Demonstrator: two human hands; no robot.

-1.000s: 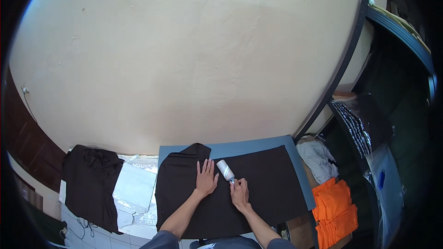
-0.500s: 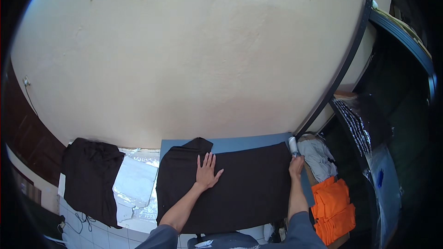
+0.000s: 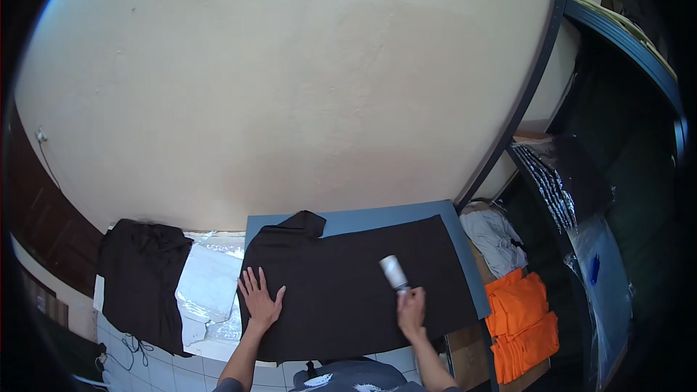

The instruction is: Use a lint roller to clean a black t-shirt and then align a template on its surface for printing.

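Fingers (image 3: 417,295) of the right hand (image 3: 411,312) clasp the lower end of a white roller (image 3: 393,271), over the right half of a dark garment (image 3: 341,305); contact with cloth cannot be told; left hand (image 3: 263,308) grips nothing, fingers spread, palm down by the garment's left edge; garment lies unfolded on a blue-grey tabletop (image 3: 377,215); work judged midway: spreading-out done, rolling apparently under way; share of cloth covered not visible; second dark garment (image 3: 141,276) lies apart, leftward, its turn uncertain.
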